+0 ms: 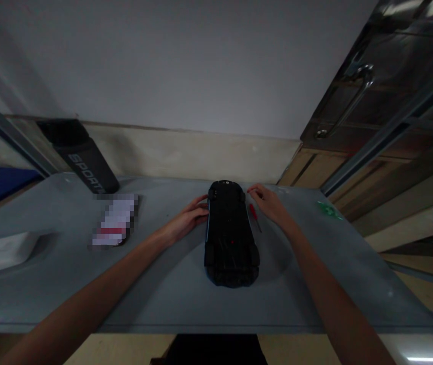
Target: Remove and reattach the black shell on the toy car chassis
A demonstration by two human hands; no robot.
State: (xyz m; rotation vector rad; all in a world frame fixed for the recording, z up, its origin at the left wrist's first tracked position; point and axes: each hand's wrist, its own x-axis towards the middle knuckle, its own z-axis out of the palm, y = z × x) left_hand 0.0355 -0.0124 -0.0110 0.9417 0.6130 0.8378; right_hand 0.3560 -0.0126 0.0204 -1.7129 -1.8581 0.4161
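Observation:
A black toy car (229, 233) lies upside down on the grey table, its wheels and underside facing up. Against its left side rest the fingertips of my left hand (188, 220), fingers apart and not wrapped round it. Just right of the car's far end is my right hand (268, 200), its fingers curled with thumb and forefinger close together; whether something small is between them is too small to tell. A small screwdriver (254, 213) with a red handle lies on the table between the car and my right hand.
A dark bottle (87, 162) marked SPORT stands at the back left, beside a blurred-out flat object (115, 220). A white box-like object (3, 253) lies at the far left. Green plastic (329, 209) is on the right. The grey table (155, 304) meets a wall behind.

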